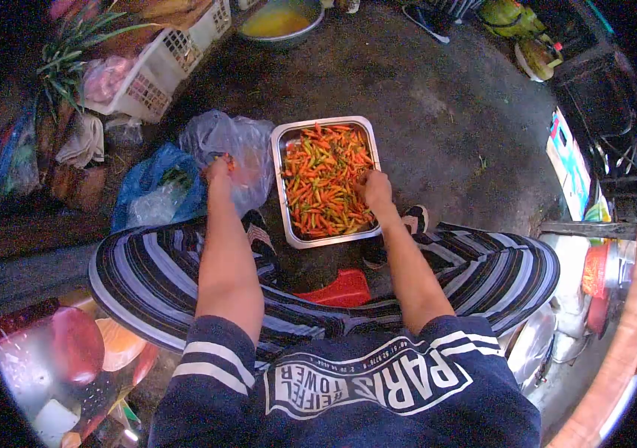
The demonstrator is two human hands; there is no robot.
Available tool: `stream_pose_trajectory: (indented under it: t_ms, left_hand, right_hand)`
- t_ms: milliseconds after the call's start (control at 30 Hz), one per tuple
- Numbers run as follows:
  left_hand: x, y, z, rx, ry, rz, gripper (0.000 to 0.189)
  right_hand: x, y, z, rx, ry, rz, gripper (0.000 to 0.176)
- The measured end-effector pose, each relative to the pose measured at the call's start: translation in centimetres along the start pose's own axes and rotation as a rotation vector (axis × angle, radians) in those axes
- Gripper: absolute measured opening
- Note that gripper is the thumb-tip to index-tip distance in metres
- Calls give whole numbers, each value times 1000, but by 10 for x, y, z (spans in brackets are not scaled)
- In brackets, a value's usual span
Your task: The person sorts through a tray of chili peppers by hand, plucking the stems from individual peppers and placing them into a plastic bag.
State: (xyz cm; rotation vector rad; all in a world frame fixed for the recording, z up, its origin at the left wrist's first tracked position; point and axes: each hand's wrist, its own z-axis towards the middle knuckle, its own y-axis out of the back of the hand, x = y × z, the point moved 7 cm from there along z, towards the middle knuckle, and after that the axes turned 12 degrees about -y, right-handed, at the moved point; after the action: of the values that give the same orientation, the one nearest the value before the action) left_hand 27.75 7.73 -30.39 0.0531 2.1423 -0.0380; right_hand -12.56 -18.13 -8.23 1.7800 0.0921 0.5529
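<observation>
Shirt [363, 381], dark with white print, fills the bottom of the view; below it sit striped trousers [154, 276], knees spread wide. Person sits low over a bare concrete floor [423, 97].

Tray [279, 164]: metal, rectangular, on the floor between the feet, its near edge by the shoes [415, 219]. It is full of chillies [326, 179], mostly orange-red, some green.

Blue bag [146, 187] lies on the floor left of the tray, touching a clear bag [247, 149], which is just beside the tray's left edge.

Red stool [344, 287] shows between the legs.

Right hand [375, 190]: at the tray's right edge, knuckles up, fingertips down among the chillies. Cannot tell whether they are closed on any.

Left hand [218, 172]: at the top of the clear bag, fingers bunched together. A small orange bit shows at the fingertips, too small to identify.
</observation>
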Motion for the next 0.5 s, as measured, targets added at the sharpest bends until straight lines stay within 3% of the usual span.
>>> stream_pose_trajectory:
  t_ms: [100,200,267,333,367,433,500]
  left_hand:
    - [-53,-13,-87,279,26,-65,13]
    - [-87,-17,-115,346,8,-75,13]
    - [-119,-16,-107,267,-290,514,14]
    - [-200,-31,-212,149,-435,753,17]
    - [-244,-40,-271,75,-495,875,19]
    - [-269,-74,-302,-18,-961,988,22]
    - [-245,-121,-327,395,-968,710,22]
  right_hand:
    - [-2,-7,2,-20,33,70,25]
    - [32,34,-15,102,-32,3,33]
    - [27,30,0,191,-39,42,35]
    - [37,47,2,166,-53,56,35]
    - [45,52,8,141,43,171,35]
    - [68,68,6,201,155,320,28]
    - [89,82,-3,286,152,435,23]
